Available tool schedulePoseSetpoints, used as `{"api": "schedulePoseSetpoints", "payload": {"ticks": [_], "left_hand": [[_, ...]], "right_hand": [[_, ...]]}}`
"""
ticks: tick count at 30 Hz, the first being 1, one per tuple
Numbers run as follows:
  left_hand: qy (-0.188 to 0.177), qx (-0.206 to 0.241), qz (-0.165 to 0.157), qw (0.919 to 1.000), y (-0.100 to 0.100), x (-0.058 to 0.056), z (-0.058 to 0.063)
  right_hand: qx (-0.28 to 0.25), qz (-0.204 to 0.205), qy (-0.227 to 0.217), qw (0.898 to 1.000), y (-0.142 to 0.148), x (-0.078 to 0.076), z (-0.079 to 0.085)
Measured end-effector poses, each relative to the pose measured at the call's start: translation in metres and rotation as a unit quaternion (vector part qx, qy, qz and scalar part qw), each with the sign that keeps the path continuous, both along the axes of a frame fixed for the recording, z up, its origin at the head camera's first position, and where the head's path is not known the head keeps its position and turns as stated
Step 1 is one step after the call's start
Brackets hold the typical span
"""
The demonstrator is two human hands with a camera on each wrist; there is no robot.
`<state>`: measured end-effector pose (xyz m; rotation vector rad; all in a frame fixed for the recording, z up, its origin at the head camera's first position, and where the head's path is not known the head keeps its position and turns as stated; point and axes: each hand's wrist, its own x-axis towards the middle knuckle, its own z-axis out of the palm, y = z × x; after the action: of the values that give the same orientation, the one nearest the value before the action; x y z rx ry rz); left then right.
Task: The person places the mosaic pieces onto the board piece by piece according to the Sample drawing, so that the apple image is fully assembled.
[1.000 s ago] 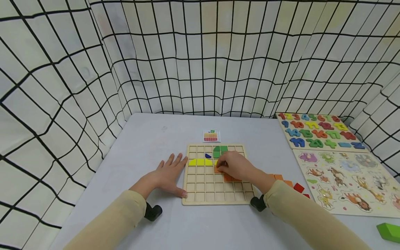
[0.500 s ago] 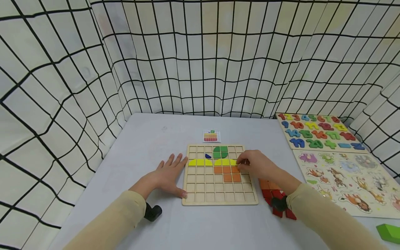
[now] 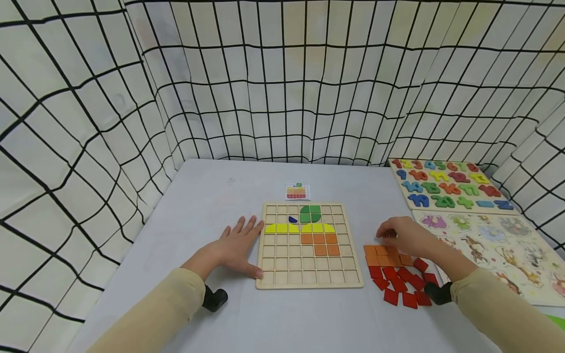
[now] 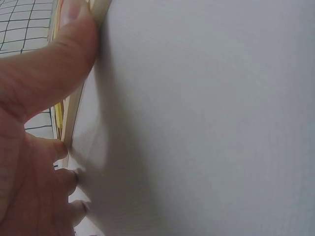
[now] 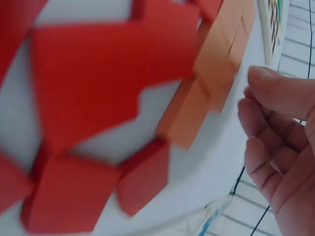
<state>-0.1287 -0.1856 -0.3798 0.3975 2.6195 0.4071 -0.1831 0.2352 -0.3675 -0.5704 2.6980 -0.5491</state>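
A wooden grid board (image 3: 309, 280) lies mid-table, bearing yellow pieces (image 3: 282, 228), green pieces (image 3: 311, 214), a small blue piece (image 3: 293, 219) and several orange squares (image 3: 319, 239). My left hand (image 3: 236, 247) rests at its left side, fingers spread; in the left wrist view the thumb (image 4: 74, 42) touches the wooden edge. Off the board to the right, my right hand (image 3: 408, 238) hovers by the far side of loose orange tiles (image 3: 380, 255). Its fingers curve loosely with nothing between them, as the right wrist view shows. Loose red tiles (image 3: 399, 284) lie nearer me.
Behind the board lies a small picture card (image 3: 297, 191). A number puzzle (image 3: 450, 186) and an animal puzzle (image 3: 494, 255) occupy the table's right side. A green block (image 3: 557, 321) shows at the right edge. Black netting (image 3: 282, 83) surrounds the table.
My right hand has moved right, from over the board's orange squares to the loose orange tiles, uncovering the squares and the loose tiles. The left hand has stayed in place.
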Motion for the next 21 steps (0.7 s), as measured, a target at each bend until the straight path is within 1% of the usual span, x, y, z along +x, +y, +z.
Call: {"api": "schedulePoseSetpoints", "payload": {"ticks": [4, 8, 15, 21], "left_hand": [[-0.002, 0.002, 0.001, 1.0000, 0.000, 0.000, 0.000], [-0.002, 0.001, 0.000, 1.0000, -0.001, 0.000, 0.000], [-0.002, -0.001, -0.002, 1.0000, -0.001, -0.001, -0.001], [0.000, -0.003, -0.004, 1.0000, -0.001, -0.001, -0.001]], "right_hand": [[0.002, 0.006, -0.017, 1.000, 0.017, 0.003, -0.001], [-0.002, 0.004, -0.035, 0.999, 0.025, 0.005, 0.000], [0.001, 0.003, -0.049, 0.999, 0.023, 0.007, 0.003], [0.002, -0.013, -0.052, 0.999, 0.021, 0.008, 0.003]]}}
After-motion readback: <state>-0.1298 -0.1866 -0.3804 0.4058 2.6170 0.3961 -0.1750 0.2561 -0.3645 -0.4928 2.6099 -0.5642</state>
